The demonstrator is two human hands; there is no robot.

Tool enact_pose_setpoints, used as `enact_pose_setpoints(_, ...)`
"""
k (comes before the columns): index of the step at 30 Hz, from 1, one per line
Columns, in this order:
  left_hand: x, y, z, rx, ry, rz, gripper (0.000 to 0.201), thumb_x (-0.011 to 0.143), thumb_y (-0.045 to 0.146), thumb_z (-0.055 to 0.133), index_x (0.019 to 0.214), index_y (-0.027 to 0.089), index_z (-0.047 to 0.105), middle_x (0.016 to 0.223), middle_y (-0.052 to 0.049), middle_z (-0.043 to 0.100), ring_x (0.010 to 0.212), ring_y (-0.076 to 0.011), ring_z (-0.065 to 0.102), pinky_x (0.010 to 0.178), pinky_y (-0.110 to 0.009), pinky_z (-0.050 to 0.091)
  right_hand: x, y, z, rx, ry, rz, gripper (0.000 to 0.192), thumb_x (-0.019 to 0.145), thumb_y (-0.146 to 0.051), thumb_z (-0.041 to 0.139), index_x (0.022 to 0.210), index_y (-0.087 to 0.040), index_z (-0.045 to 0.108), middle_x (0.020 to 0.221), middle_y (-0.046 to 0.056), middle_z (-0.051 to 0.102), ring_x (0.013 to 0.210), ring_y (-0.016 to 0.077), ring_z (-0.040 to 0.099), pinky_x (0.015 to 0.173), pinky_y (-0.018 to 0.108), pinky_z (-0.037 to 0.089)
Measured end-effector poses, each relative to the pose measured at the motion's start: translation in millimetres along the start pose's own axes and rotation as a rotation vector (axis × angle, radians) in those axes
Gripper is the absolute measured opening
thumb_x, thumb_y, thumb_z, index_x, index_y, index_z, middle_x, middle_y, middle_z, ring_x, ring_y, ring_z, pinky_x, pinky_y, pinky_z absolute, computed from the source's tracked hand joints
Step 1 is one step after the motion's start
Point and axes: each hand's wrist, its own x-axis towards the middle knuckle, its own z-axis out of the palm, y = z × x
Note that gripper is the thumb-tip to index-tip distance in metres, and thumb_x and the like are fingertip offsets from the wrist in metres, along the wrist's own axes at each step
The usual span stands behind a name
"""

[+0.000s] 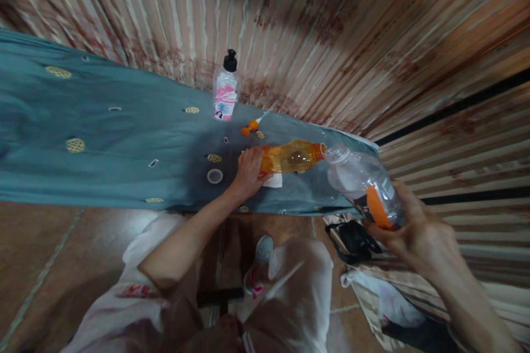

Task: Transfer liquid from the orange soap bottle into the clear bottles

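Note:
My left hand (pixel 248 174) is wrapped round the base of an orange see-through bottle (pixel 292 156), its open neck pointing right. In my right hand (pixel 416 226) is a clear plastic bottle (pixel 362 179) with an orange and black label, tilted so that its open mouth meets or nearly meets the orange neck. Whether the two rims touch I cannot tell. Beyond my left hand lies an orange spray pump head (pixel 250 127) with a thin clear tube. A small round cap (pixel 215 176) rests left of my left hand. Something white and flat (pixel 273 180) shows under the orange bottle.
A clear pump bottle (pixel 226 96) with a black top and pink label stands near the back edge of the teal cloth (pixel 124 138). A pleated curtain (pixel 265 27) hangs behind and to the right. On the floor at right lies a black bag (pixel 355 240).

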Motion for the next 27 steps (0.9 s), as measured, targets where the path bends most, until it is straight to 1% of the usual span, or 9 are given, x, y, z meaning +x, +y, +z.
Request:
enact_pose_setpoints(5, 0.6, 0.9, 0.5, -0.001, 0.011, 0.004, 0.066, 0.089, 0.041, 0.072, 0.146, 0.018, 0.048, 0.141, -0.017, 0.06, 0.132, -0.0365, 0.054, 0.116, -0.054, 0.04, 0.3, 0.4, -0.4, 0.005, -0.013, 0.003, 0.071, 0.084, -0.054, 0.06, 0.142, -0.013, 0.054, 0.106, 0.018, 0.078, 0.077, 0.033, 0.074, 0.06, 0.04, 0.056)
enact_pose_setpoints(11, 0.3, 2.7, 0.1, -0.014, 0.0, 0.0, 0.066, 0.087, 0.036, 0.074, 0.145, 0.017, 0.049, 0.141, -0.017, 0.06, 0.133, -0.0355, 0.053, 0.116, -0.053, 0.038, -2.0, 0.6, -0.1, -0.02, -0.03, 0.048, 0.077, 0.083, -0.059, 0.06, 0.144, -0.012, 0.053, 0.104, 0.02, 0.077, 0.079, 0.0354, 0.074, 0.06, 0.042, 0.056)
enact_pose_setpoints(16, 0.3, 3.0, -2.3, -0.042, -0.024, 0.002, 0.064, 0.088, 0.038, 0.07, 0.145, 0.019, 0.048, 0.142, -0.016, 0.059, 0.135, -0.0348, 0.052, 0.118, -0.053, 0.037, -6.5, 5.1, 0.8, -0.024, -0.036, 0.025, 0.082, 0.082, -0.06, 0.061, 0.147, -0.011, 0.051, 0.105, 0.019, 0.077, 0.079, 0.0355, 0.074, 0.061, 0.043, 0.058)
enact_pose_setpoints(21, 0.8, 7.0, -4.9, -0.052, -0.043, -0.018, 0.06, 0.091, 0.041, 0.066, 0.144, 0.017, 0.05, 0.139, -0.016, 0.059, 0.134, -0.0347, 0.052, 0.117, -0.053, 0.037, -9.8, 6.2, 0.7, -0.044, -0.017, 0.021, 0.08, 0.082, -0.06, 0.061, 0.146, -0.012, 0.052, 0.108, 0.018, 0.077, 0.083, 0.0348, 0.075, 0.065, 0.042, 0.059)
enact_pose_setpoints(27, 0.8, 8.1, -6.2, -0.046, -0.053, -0.007, 0.061, 0.09, 0.04, 0.066, 0.144, 0.017, 0.049, 0.14, -0.016, 0.059, 0.134, -0.0347, 0.051, 0.118, -0.054, 0.036, -10.5, 5.1, 2.4, -0.043, -0.007, 0.024, 0.08, 0.081, -0.058, 0.062, 0.145, -0.011, 0.052, 0.109, 0.019, 0.077, 0.088, 0.036, 0.076, 0.068, 0.042, 0.061)
